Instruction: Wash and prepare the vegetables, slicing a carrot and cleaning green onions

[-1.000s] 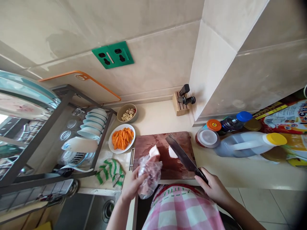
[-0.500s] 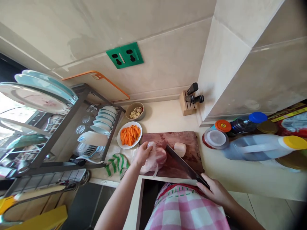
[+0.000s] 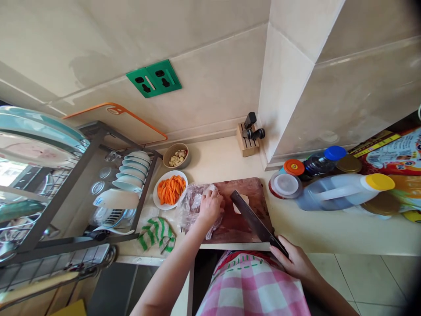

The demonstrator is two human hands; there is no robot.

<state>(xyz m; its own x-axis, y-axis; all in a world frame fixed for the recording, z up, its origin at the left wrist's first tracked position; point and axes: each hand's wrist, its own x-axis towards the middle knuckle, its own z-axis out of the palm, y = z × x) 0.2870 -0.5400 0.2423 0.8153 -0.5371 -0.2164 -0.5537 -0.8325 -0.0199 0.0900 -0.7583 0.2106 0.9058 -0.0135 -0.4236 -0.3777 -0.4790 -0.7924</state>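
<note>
A dark wooden cutting board (image 3: pixel 250 191) lies on the counter in front of me. My left hand (image 3: pixel 210 207) is closed on a clear plastic bag of meat (image 3: pixel 194 204) at the board's left end. In my right hand (image 3: pixel 294 260), near the counter's front edge, I grip the handle of a cleaver (image 3: pixel 251 217), its blade slanting over the board. A pale piece of meat (image 3: pixel 244 200) lies on the board, partly hidden behind the blade.
A white plate of carrot slices (image 3: pixel 170 189) and a bowl of garlic (image 3: pixel 176 156) sit left of the board. A dish rack (image 3: pixel 98 184) fills the left side, a green striped cloth (image 3: pixel 157 235) below it. Bottles and jars (image 3: pixel 335 191) crowd the right. A knife block (image 3: pixel 247 136) stands at the wall.
My left hand carried the bag of meat from the board's front edge up onto its left end and now presses it there. The cleaver hand stayed almost in place.
</note>
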